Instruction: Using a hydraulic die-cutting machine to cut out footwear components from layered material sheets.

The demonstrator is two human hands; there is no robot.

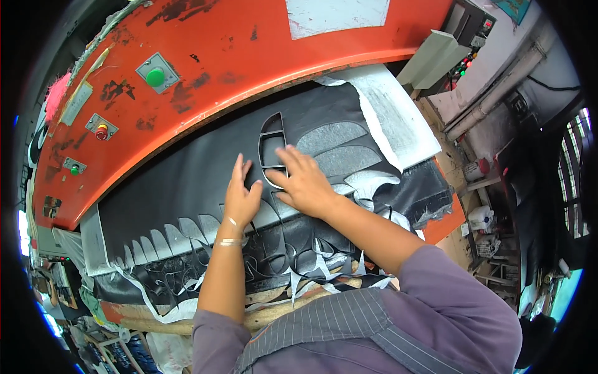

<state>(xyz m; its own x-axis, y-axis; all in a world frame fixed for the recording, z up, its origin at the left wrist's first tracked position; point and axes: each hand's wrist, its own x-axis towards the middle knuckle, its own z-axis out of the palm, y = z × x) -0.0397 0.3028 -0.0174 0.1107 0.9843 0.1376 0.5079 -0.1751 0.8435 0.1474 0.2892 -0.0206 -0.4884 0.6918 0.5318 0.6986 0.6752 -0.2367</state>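
Observation:
A half-oval metal cutting die (272,133) with crossbars stands on a black sheet (187,168) that looks like synthetic leather. My right hand (306,187) lies over the die's lower right edge with its fingers spread; whether it presses on the metal I cannot tell. Left of the die, my left hand (242,196) hovers close to the sheet, fingers and thumb apart, holding nothing. To the right of the die, curved cut-outs (330,134) show a grey surface beneath. A row of smaller cut-outs (168,237) runs along the sheet's near edge.
An orange press beam (212,68) with a green button (155,77) and a red button (101,132) arches over the far side. Black and white scraps (299,255) hang along the near edge. A pale board (405,112) lies under the sheet at right, near a control box (464,31).

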